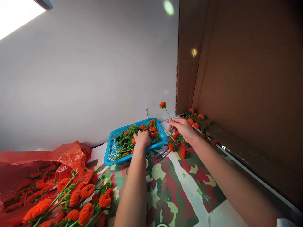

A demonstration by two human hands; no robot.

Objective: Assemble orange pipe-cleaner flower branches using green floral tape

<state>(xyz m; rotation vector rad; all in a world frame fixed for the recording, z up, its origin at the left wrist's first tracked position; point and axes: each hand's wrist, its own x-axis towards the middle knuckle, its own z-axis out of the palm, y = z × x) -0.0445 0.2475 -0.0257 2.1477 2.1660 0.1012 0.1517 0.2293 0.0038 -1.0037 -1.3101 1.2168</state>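
Observation:
My right hand point(181, 127) pinches the thin green stem of a fuzzy orange pipe-cleaner flower point(163, 105), holding it upright above the table with its head at the top. Inside a blue plastic basket point(109, 149), my left hand point(142, 138) reaches down among green pieces and small orange flower heads point(153, 129). Its fingers are curled and their tips are hidden in the heap, so what they grip does not show. Below my right hand lie several orange flowers point(183, 153).
Small scissors point(163, 154) and a thin wooden stick point(168, 133) lie beside the basket. Larger orange flowers point(86, 214) spill from a red plastic bag point(71, 154) at left. More flowers point(195, 125) rest along the cardboard wall point(236, 78). A patterned sheet point(165, 189) covers the table.

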